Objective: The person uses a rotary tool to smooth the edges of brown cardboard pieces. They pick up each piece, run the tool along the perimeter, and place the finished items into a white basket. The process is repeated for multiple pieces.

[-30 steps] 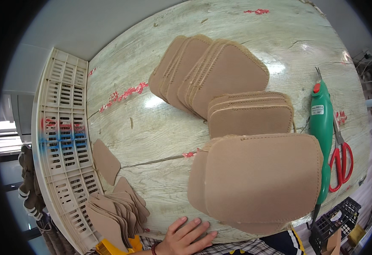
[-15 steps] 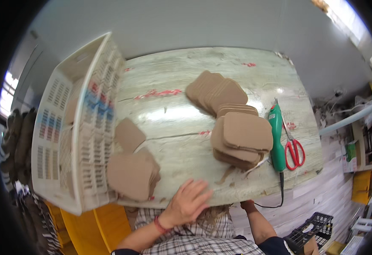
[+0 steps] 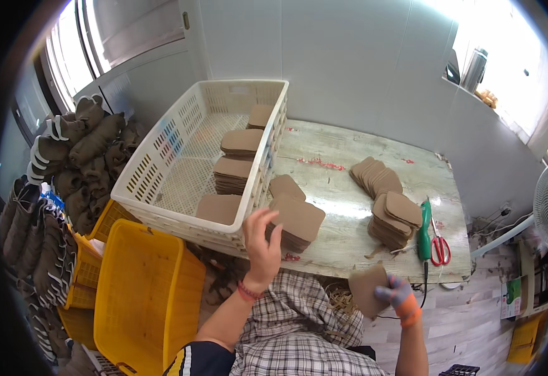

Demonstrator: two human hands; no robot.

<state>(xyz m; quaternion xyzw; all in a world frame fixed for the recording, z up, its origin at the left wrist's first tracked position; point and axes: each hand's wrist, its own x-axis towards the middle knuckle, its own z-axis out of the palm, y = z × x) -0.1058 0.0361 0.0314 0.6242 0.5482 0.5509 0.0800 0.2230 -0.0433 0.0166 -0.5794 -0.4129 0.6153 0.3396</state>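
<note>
Two hands: both at 6 o'clock.
Left hand (image 3: 262, 243): open, fingertips on brown cardboard stack (image 3: 297, 222).
Right hand (image 3: 396, 292): gloved, gripping one cardboard piece (image 3: 367, 289).

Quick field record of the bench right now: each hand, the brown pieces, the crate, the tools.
left hand: raised at the crate's near corner, by the nearest stack of brown pieces; grip unclear
right hand: gloved, holding one brown piece below the table edge
white crate: on the table's left end, holds four low stacks
table: two more brown stacks at right
tools: green corded tool beside red scissors
floor: yellow bin at left
</note>
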